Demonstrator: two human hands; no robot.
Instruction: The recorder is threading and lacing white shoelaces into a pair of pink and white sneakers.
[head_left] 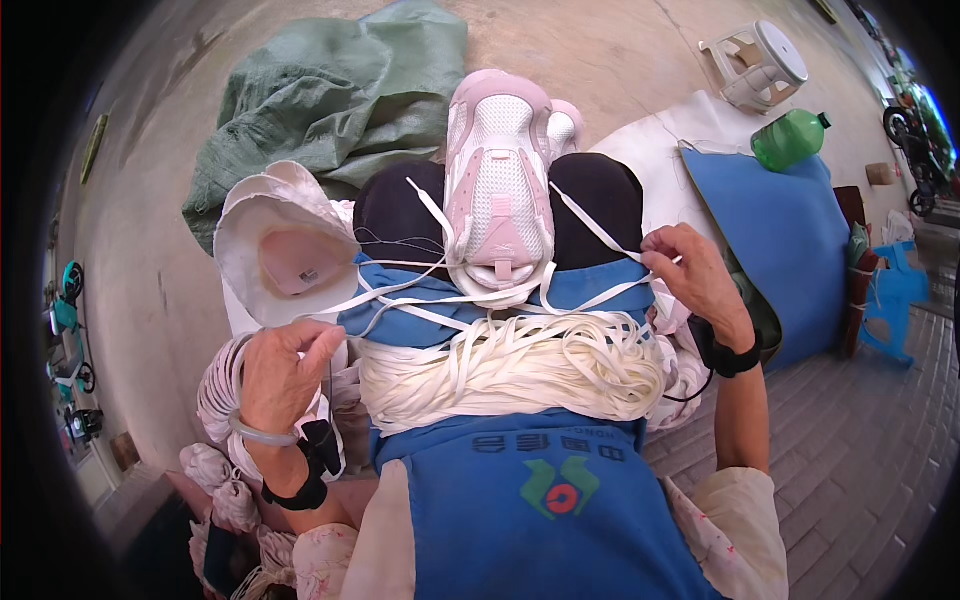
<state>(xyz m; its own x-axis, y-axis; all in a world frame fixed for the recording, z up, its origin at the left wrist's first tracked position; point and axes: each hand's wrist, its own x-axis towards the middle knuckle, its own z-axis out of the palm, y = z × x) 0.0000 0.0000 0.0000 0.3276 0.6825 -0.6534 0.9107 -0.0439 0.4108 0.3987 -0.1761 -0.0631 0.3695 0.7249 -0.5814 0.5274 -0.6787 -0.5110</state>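
A pink and white mesh sneaker (500, 180) rests between my knees, its toe pointing away from me. White shoelaces (595, 222) trail from its near end to both sides. My right hand (700, 275) pinches a lace between thumb and fingertips, right of the sneaker. Lower on the left, my left hand (285, 370) is closed with thumb and fingers together on a white lace. A thick bundle of cream-white laces (510, 375) lies across my lap on the blue apron (480, 500). Part of a second sneaker (565, 125) shows behind the first.
A white bag (265, 215) with an open top stands by my left knee. Beyond it lies a green woven sack (330, 110). On the right are a blue sheet (770, 240), a green bottle (790, 140) and a white stool (755, 65). Several pale pink shoe pieces (225, 385) sit beside my left arm.
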